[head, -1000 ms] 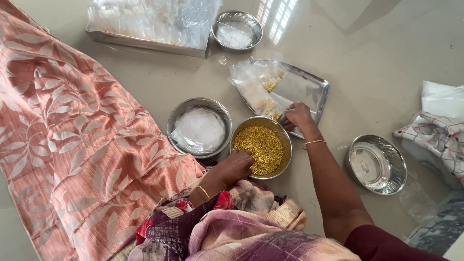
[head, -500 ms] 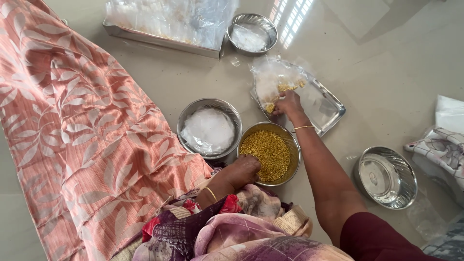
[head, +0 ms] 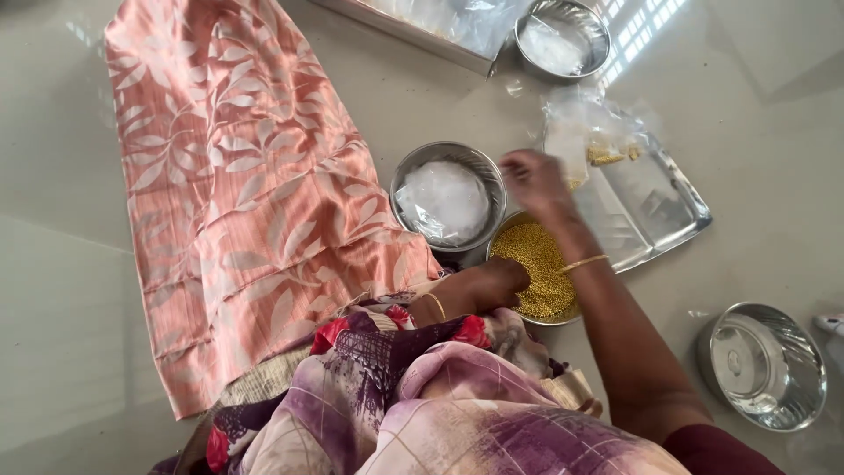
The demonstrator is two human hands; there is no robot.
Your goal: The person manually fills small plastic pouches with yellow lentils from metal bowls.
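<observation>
Since the earlier frame the right hand (head: 534, 179) has drawn back from the clear plastic bag of yellow grain (head: 591, 141) on the rectangular steel tray (head: 661, 204) and now hovers, blurred, over the far rim of the round steel bowl of yellow lentils (head: 541, 268); its fingers seem loosely curled, though I cannot tell if they hold anything. Left of it lies the peach leaf-patterned cloth (head: 237, 185). The left hand (head: 501, 280) grips the bowl's near rim
</observation>
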